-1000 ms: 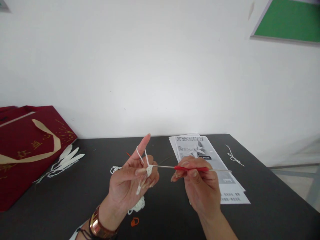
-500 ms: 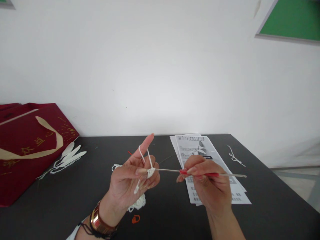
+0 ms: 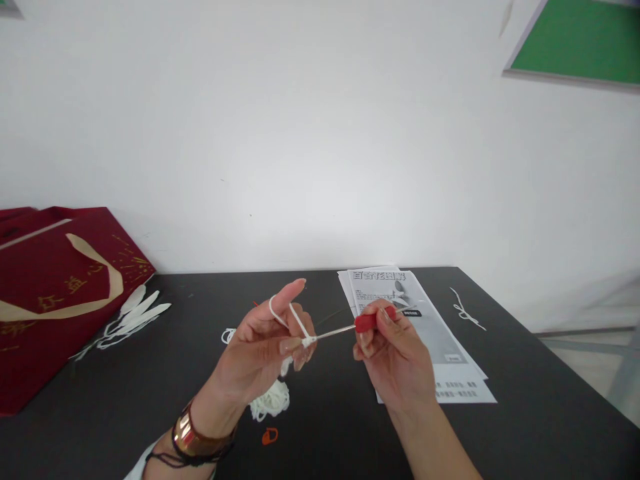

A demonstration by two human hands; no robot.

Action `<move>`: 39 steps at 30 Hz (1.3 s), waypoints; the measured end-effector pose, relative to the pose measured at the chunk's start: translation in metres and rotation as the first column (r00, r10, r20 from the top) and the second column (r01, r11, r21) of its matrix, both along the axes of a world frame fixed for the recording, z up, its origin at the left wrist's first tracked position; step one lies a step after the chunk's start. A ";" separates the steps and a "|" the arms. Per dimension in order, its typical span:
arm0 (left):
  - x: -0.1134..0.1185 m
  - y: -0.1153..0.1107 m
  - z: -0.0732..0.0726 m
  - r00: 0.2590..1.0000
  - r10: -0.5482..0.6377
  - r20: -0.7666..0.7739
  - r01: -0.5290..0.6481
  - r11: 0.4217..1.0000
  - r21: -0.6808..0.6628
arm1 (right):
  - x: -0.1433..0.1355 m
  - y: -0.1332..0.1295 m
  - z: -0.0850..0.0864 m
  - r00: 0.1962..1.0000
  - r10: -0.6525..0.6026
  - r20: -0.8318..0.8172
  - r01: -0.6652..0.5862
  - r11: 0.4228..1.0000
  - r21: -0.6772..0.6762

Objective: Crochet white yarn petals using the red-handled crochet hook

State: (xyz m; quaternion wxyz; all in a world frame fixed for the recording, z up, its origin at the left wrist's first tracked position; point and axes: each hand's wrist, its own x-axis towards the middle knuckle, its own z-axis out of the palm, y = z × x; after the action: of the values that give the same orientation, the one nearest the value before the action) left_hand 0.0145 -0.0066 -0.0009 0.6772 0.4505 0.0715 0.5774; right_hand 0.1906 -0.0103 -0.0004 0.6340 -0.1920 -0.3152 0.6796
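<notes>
My left hand (image 3: 267, 340) pinches a small white crochet piece (image 3: 309, 341) between thumb and fingers. White yarn (image 3: 299, 319) loops over its raised index finger and runs down to the piece. In my right hand (image 3: 397, 353) is a crochet hook (image 3: 367, 323) with a red grip, held near its middle. The hook's metal tip reaches left into the stitches at my left fingertips. Below the left hand, a bundle of white yarn (image 3: 270, 400) lies on the table, close to an orange stitch marker (image 3: 269, 436).
Printed sheets (image 3: 465, 393) lie on the black table (image 3: 335, 427) beneath and behind my right hand. A dark red bag (image 3: 45, 347) stands at the left, with white crocheted petals (image 3: 137, 317) beside it. A knotted white yarn piece (image 3: 466, 311) lies to the right.
My right hand has turned and moved slightly left, tilting the hook so its back end points up. The white piece sits a little further right, with the left hand still pinching it.
</notes>
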 end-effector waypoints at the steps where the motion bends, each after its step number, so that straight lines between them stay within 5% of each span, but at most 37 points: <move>1: -0.001 0.001 -0.002 0.998 0.042 -0.038 -0.040 0.998 0.052 | -0.002 0.001 -0.001 0.999 0.025 -0.026 -0.026 0.999 -0.047; 8: 0.003 0.002 -0.014 0.956 0.222 -0.192 -0.190 0.967 0.171 | -0.010 0.000 -0.006 0.998 0.043 -0.042 -0.050 0.986 -0.162; 17: 0.010 0.001 -0.012 0.964 0.189 -0.187 -0.190 0.982 0.009 | -0.012 -0.008 -0.008 0.946 -0.237 0.221 0.214 0.969 0.126; 20: 0.014 -0.001 -0.009 0.964 0.198 -0.178 -0.217 0.971 -0.099 | -0.012 -0.014 -0.012 0.785 -0.472 0.401 0.308 0.860 0.407; 22: 0.017 -0.002 -0.007 0.973 0.182 -0.140 -0.208 0.957 -0.204 | -0.011 -0.018 -0.015 0.634 -0.621 0.461 0.230 0.721 0.654; 24: 0.019 -0.003 -0.006 0.984 0.161 -0.075 -0.176 0.942 -0.286 | -0.011 -0.021 -0.017 0.563 -0.697 0.443 0.168 0.622 0.765; 26: 0.019 -0.003 -0.006 0.987 0.158 -0.032 -0.160 0.941 -0.298 | -0.012 -0.020 -0.018 0.612 -0.669 0.422 0.228 0.660 0.716; 28: 0.018 -0.004 -0.007 0.986 0.167 -0.028 -0.169 0.955 -0.243 | -0.013 -0.016 -0.017 0.740 -0.555 0.381 0.316 0.786 0.531; 32: 0.016 -0.002 -0.011 0.984 0.164 -0.066 -0.171 0.977 -0.125 | -0.013 -0.005 -0.015 0.920 -0.303 0.250 0.256 0.945 0.202; 35: 0.017 -0.001 -0.013 0.971 0.210 -0.117 -0.223 0.968 -0.114 | -0.013 -0.005 -0.014 0.889 -0.353 0.292 0.282 0.924 0.258; 39: 0.021 -0.004 -0.008 0.959 0.259 -0.112 -0.275 0.945 -0.174 | -0.014 -0.015 -0.016 0.702 -0.598 0.388 0.338 0.759 0.557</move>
State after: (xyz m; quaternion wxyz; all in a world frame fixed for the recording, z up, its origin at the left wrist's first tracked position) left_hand 0.0356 -0.0109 -0.0091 0.6283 0.3957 0.2158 0.6341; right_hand 0.1769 -0.0250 -0.0163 0.6988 -0.3022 -0.5668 0.3148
